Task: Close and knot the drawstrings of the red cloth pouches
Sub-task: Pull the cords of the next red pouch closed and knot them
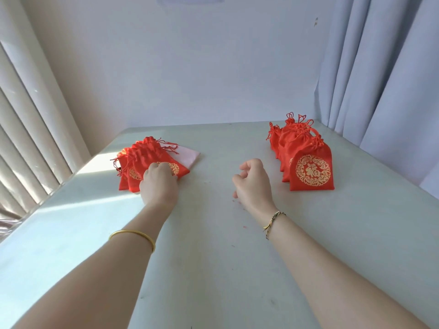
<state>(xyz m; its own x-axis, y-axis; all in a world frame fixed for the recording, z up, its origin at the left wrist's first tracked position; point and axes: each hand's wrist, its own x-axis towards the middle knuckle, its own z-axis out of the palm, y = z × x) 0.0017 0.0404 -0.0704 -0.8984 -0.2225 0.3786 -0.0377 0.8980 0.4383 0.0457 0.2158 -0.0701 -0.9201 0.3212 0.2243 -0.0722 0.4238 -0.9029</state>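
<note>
Our hands over a pale table (213, 257) with two piles of red cloth pouches.

Our left hand (159, 184) presses its fingertips on the flat pile of red, gold-printed drawstring pouches (142, 160) at left, which lies on a pink sheet (190, 156). Our right hand (253, 184), loosely curled and holding nothing, hovers at centre, near the cinched, knotted red pouches (306, 157) at right.
</note>
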